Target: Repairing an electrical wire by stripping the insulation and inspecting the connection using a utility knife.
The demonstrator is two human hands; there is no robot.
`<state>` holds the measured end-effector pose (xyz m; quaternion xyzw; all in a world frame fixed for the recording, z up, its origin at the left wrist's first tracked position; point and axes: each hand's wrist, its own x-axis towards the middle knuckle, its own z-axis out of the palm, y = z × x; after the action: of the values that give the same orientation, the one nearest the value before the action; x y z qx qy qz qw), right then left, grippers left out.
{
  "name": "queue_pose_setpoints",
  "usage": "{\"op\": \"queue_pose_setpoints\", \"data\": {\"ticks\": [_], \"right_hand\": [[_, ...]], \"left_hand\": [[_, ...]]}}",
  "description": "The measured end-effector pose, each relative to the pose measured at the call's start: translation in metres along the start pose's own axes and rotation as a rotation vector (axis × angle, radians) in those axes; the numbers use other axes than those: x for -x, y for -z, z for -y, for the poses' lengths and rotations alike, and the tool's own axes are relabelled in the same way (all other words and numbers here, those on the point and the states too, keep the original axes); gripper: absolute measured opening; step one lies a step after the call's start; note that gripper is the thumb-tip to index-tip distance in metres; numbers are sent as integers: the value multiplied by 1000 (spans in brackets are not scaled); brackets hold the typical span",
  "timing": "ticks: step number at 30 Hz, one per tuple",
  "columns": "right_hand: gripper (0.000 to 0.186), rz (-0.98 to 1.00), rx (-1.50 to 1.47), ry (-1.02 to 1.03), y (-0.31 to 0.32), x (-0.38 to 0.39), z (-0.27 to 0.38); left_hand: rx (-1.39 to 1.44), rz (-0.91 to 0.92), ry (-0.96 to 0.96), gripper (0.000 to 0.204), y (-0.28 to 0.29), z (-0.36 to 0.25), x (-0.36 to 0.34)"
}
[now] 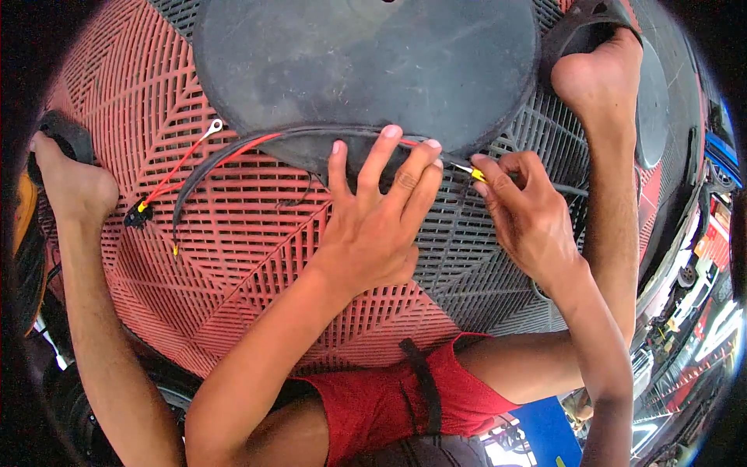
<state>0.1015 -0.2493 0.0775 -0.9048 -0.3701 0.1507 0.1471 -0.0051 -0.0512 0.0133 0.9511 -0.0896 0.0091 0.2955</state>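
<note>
My left hand (375, 214) lies with fingers outstretched over a bundle of black and red wires (201, 173), its fingertips at the near rim of a dark round disc (366, 70). Thumb and fingers of my right hand (533, 222) pinch a yellow-sleeved wire terminal (478, 175), from which a pale metal tip points left toward the bundle. Leftward the wires curve down onto the floor. A red wire there carries a silver ring terminal (215, 126). Another yellow-tipped end (176, 250) hangs below, and a small black connector (138, 216) lies beside my left foot.
Red and dark slatted floor tiles (257, 272) lie beneath everything. My legs frame the work on both sides, with black footwear (595, 23) at the right foot. A second grey disc (652, 117) lies beyond that leg. A dark wheel-like shape (85, 412) is at lower left.
</note>
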Motion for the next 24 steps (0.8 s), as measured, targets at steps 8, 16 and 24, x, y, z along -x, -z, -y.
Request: {"op": "queue_pose_setpoints", "data": {"ticks": [8,16,24], "right_hand": [[37,43,79,17,3,0,4],[35,72,55,7,7,0,10],[35,10,21,65,3,5,-2]], "left_hand": [[-31,5,-26,87,-1,3,2],[-90,8,-24,86,4,4,2],[-74,17,-22,85,-1,3,1]]}}
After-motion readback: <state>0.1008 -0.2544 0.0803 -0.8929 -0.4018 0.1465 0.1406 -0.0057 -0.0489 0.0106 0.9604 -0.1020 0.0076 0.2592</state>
